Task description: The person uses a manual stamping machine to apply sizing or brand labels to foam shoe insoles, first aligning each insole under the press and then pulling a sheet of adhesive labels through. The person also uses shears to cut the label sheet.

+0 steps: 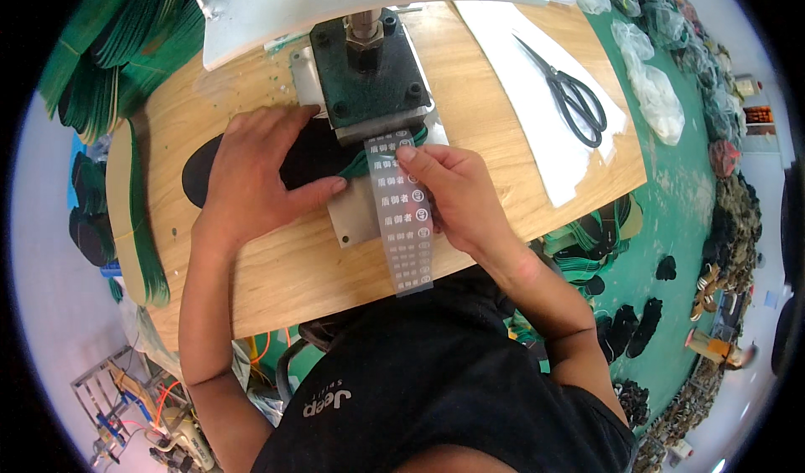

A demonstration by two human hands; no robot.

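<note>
Fingers (408,156) of the right hand (457,192) pinch the upper end of a translucent grey strip (405,217) printed with rows of white marks, holding it just under the dark green press head (369,70). That strip runs from the press head down over a metal plate (356,221) and hangs past the near edge of the tabletop (277,263). A black insole (293,158) with a green rim lies under the press. The left hand (260,171) rests flat on this insole, fingers spread wide, thumb pointing toward the strip.

Light wood covers the tabletop; black scissors (574,96) lie on a white sheet (545,96) at the right. Stacks of green insoles (117,45) sit at the left, over a green floor (671,213).
</note>
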